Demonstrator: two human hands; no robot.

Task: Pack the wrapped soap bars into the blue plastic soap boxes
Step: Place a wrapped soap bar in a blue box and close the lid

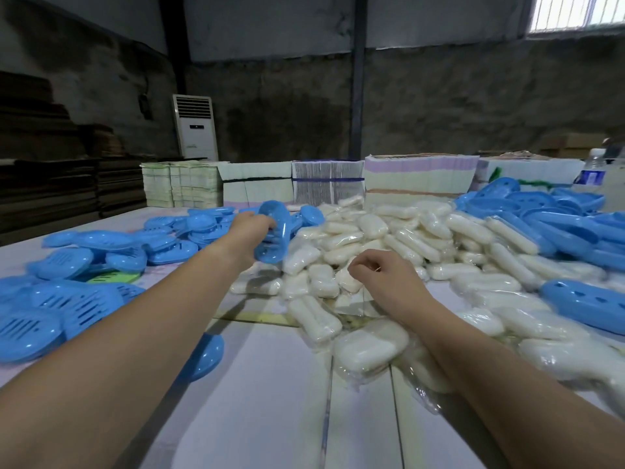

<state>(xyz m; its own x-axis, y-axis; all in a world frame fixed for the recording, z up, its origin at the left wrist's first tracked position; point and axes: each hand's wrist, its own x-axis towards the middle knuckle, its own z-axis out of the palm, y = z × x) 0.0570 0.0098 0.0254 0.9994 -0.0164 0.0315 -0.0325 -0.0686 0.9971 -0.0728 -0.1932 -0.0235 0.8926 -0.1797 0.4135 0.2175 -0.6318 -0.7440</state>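
My left hand (248, 228) grips a light, stiff blue soap box (274, 233) mid-frame; my right hand (382, 275) curls, maybe pinching slippery wrap on the soap bars (372, 231); I cannot tell.

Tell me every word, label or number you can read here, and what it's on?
No text can be read in this picture.
Water bottle: its blue label has print, too small and blurred.
White air conditioner: a small dark mark on the front, unreadable.
Stacked paper bundles: printed faces, only grey streaks show.
Blue soap boxes and wrapped soap bars: no lettering visible.
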